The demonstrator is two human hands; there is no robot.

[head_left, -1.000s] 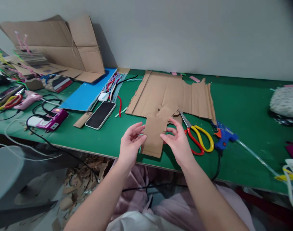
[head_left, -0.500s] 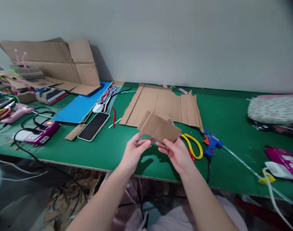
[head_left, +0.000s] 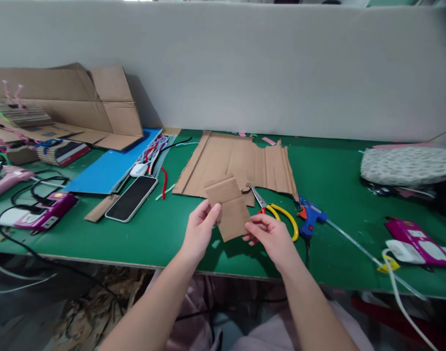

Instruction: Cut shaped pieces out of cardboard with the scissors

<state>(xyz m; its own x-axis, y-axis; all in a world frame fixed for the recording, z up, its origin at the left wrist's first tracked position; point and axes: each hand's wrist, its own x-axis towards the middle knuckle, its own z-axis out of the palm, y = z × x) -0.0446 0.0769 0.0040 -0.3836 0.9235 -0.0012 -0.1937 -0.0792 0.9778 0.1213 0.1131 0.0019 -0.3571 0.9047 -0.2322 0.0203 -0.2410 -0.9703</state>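
Between my hands, above the front of the green table, is a small creased cardboard piece (head_left: pixel 230 209). My left hand (head_left: pixel 203 224) pinches its left edge, thumb on top. The fingers of my right hand (head_left: pixel 269 234) close on its lower right corner. Just behind lies a larger cardboard sheet (head_left: pixel 233 158) with a ragged cut-out edge. Scissors with yellow and red handles (head_left: pixel 287 219) rest beside my right hand, partly hidden by it. To their right is a blue hot glue gun (head_left: pixel 313 217) with a long clear glue stick.
A phone (head_left: pixel 132 199), a cardboard strip (head_left: pixel 100 208), pipe cleaners (head_left: pixel 155 153) and a blue folder (head_left: pixel 106 170) lie left. Purple power strips (head_left: pixel 49 212) with cables sit at both sides. Folded cardboard (head_left: pixel 116 105) leans on the wall; a grey fuzzy bundle (head_left: pixel 409 163) is far right.
The small cardboard piece has turned from lying crosswise to nearly upright. My left hand now grips its left edge; my right hand has shifted to the lower corner. The view has swung slightly right.
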